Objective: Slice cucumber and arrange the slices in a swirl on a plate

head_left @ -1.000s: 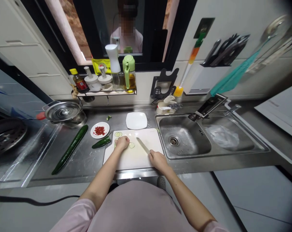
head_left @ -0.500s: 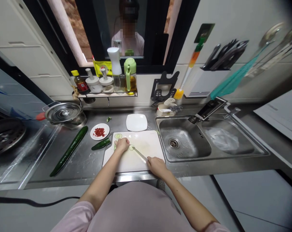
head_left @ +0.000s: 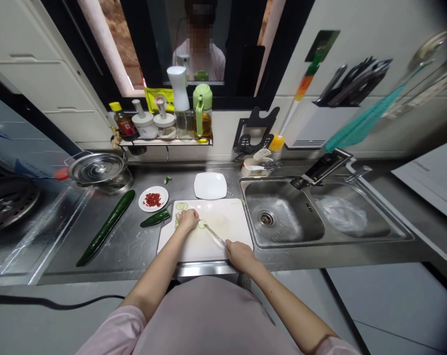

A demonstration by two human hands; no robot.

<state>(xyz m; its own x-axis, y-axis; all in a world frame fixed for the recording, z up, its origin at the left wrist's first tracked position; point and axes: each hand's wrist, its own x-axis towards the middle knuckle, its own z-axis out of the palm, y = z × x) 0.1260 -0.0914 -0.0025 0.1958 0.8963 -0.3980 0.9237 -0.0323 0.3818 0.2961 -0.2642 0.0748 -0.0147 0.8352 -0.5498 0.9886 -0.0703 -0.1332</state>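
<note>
A white cutting board (head_left: pixel 223 224) lies on the steel counter in front of me. My left hand (head_left: pixel 187 218) is closed over a piece of cucumber at the board's left side, most of it hidden under the fingers. My right hand (head_left: pixel 238 255) grips the handle of a knife (head_left: pixel 213 234), whose blade tip rests against a cucumber slice (head_left: pixel 202 224) beside my left hand. Two more slices (head_left: pixel 181 206) lie at the board's top left corner.
A cucumber half (head_left: pixel 155 218) and a whole cucumber (head_left: pixel 106 228) lie left of the board. A small dish of red chili (head_left: pixel 153 199), an empty white plate (head_left: pixel 210 186), a lidded pot (head_left: pixel 96 169), a condiment shelf (head_left: pixel 164 142) and a double sink (head_left: pixel 315 217) surround it.
The knife swung left from the board's middle until its tip reached the slice beside my left hand. My left hand stayed on the cucumber.
</note>
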